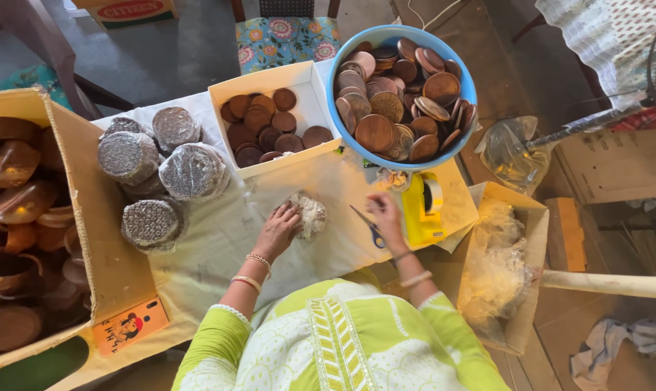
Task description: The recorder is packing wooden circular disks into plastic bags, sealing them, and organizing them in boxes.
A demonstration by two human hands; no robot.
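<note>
The work surface is a table draped in a pale cloth, standing on a grey floor with a floral-cushioned chair beyond its far edge. At the cloth's middle the left hand rests with fingers together on a small plastic-wrapped round bundle, while the right hand, fingers curled near blue-handled scissors, sits just right of the bundle; whether it pinches anything cannot be told. Behind the bundle stand a white cardboard box of brown wooden discs and a blue plastic tub of wooden discs, with wrapped disc stacks to its left and a yellow tape dispenser to its right.

Blue bowl: filled with brown discs.
White box: more discs held.
Wrapped stacks: laid left of it.
</note>
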